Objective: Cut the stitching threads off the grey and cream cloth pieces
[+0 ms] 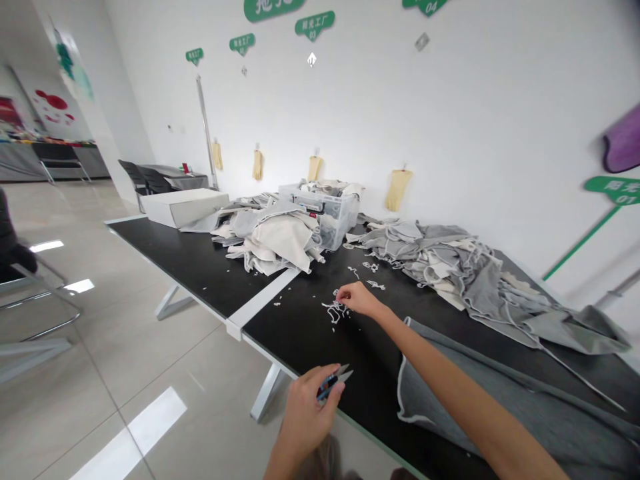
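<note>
My left hand (311,408) is closed around a pair of thread snips (327,387) near the table's front edge, with the two pointed blades apart. Further in, my right hand (359,298) reaches over the black table with thumb and fingers pinched together. White thread scraps (334,312) lie right at and below its fingertips; how many strands are in the pinch is hidden. A grey fabric piece (450,387) with a white edge lies flat under my right forearm.
Grey fabric pieces (440,253) are heaped along the wall. Pale cloths (275,233) are piled beside a clear plastic bin (340,217) filled with more cloth. A white box (183,205) stands at the far left end. Small scraps dot the black tabletop (170,257).
</note>
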{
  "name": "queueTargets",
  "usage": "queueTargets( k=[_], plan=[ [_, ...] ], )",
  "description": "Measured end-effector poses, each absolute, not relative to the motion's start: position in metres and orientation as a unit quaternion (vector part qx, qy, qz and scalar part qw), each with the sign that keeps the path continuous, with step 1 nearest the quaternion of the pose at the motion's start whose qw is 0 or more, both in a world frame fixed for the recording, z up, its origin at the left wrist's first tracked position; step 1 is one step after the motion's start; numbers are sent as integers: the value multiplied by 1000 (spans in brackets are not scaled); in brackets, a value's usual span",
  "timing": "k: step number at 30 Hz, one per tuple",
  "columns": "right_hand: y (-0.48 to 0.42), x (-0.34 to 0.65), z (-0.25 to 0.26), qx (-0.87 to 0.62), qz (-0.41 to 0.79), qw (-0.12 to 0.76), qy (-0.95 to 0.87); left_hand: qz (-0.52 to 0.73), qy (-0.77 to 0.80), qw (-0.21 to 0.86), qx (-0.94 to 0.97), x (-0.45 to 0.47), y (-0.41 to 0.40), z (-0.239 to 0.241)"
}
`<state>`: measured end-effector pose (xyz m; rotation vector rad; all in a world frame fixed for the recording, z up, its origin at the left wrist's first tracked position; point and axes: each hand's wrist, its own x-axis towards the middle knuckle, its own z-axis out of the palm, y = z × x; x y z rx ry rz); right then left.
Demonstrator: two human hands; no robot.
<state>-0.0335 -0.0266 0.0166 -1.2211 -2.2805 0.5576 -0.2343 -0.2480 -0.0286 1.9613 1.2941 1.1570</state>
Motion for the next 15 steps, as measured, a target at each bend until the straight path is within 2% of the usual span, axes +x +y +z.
queueTargets(
  k=[9,15],
  plan=[
    [-33,-32,29,-411,179,194,-872,427,477,261,723,-235,-246,-29],
    [-33,-23,48,-432,197,308,-824,436,473,252,723,-235,-245,-32]
  ],
)
